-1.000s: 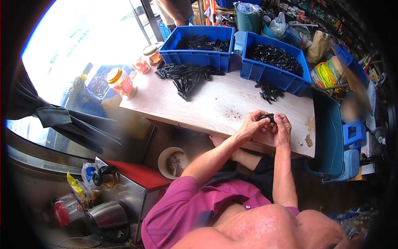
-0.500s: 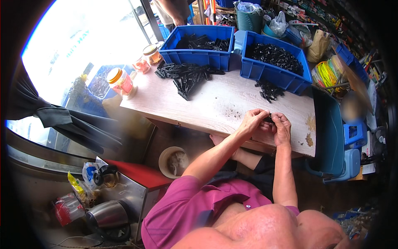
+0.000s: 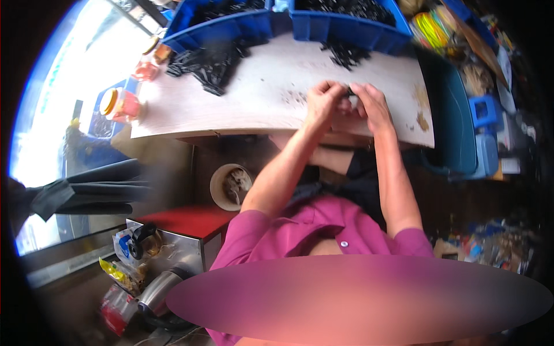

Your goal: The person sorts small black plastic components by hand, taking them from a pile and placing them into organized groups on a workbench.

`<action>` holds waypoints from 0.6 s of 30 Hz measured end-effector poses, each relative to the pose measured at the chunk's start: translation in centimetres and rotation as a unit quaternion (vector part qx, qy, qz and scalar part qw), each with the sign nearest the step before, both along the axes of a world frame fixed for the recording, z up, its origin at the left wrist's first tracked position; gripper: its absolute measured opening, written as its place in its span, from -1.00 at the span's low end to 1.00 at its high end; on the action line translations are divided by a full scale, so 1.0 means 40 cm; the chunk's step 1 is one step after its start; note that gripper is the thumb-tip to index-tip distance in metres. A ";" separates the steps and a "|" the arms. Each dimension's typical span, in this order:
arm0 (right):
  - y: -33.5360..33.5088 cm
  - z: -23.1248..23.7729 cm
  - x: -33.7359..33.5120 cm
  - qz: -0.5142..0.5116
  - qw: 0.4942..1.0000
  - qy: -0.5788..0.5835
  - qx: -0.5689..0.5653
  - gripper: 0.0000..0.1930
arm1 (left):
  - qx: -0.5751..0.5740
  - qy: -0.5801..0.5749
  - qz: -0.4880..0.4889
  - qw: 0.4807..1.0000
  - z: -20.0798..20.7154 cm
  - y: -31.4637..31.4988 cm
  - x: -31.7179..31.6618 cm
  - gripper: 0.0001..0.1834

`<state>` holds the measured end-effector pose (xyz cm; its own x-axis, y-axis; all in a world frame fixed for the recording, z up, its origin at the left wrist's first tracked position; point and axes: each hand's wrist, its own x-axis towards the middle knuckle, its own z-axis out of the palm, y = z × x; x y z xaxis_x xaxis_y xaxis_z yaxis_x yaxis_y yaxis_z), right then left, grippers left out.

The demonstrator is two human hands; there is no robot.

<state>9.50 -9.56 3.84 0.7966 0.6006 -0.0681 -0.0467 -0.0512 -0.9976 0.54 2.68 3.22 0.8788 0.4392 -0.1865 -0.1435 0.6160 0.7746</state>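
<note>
Over the near right part of the pale wooden table [image 3: 254,109], my left hand [image 3: 323,102] and my right hand [image 3: 374,106] meet fingertip to fingertip. Between them they pinch a small black part [image 3: 350,90], mostly covered by the fingers, so its exact shape is hidden. Beyond my hands lies a loose heap of small black plastic pieces [image 3: 346,53]. Farther left, longer black plastic pieces [image 3: 210,64] form a larger pile.
Two blue bins, the left [image 3: 222,30] and the right [image 3: 349,29], hold black pieces along the table's back. Jars [image 3: 122,105] stand at the left edge. A dark teal tub [image 3: 453,115] adjoins the right side. A pale bucket [image 3: 218,190] sits below the table.
The head view has shifted, so the table and bins sit higher in the picture. My hands stay together around the small black part, with the right-hand fingers straighter than before.
</note>
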 end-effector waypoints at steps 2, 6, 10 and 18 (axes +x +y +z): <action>0.005 0.002 0.010 0.031 0.998 0.047 0.009 -0.69 | -0.010 0.002 0.028 1.000 -0.004 -0.007 0.009 -0.90; 0.001 -0.028 0.005 0.045 0.999 0.020 0.024 -0.62 | 0.022 -0.004 -0.003 1.000 -0.010 -0.012 -0.004 -0.89; -0.003 -0.026 -0.018 -0.005 0.999 0.034 0.031 -0.62 | 0.006 -0.011 -0.018 1.000 -0.015 -0.022 0.000 -0.89; -0.028 -0.018 -0.020 -0.072 0.979 0.118 0.152 -0.72 | 0.704 0.041 0.171 0.688 -0.031 0.127 0.115 -0.69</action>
